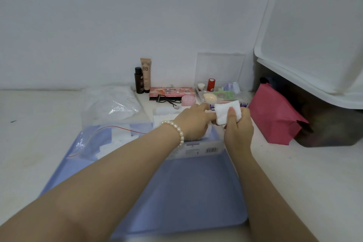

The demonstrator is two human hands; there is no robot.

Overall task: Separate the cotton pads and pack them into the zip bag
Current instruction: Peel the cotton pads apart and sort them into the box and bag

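1. Nearest us, our forearms cross the blue tray (196, 192), hiding part of it
2. At about ten o'clock on the tray lies the zip bag (102, 140), red strip along its mouth, some white pads already inside; whether the mouth is open we cannot tell
3. Our left hand (191, 122) and right hand (236, 126) meet at about one o'clock, both pinching the cotton pad (227, 111) held up between them, right thumb pressed on its face
4. We judge the layers could tear unevenly, or a piece drop outside the tray, if we pull too hard
5. The pad box (196, 148) under our hands is mostly covered; its print is unreadable
6. Farther, at twelve o'clock, cosmetics crowd the wall; a loose pad could land among them
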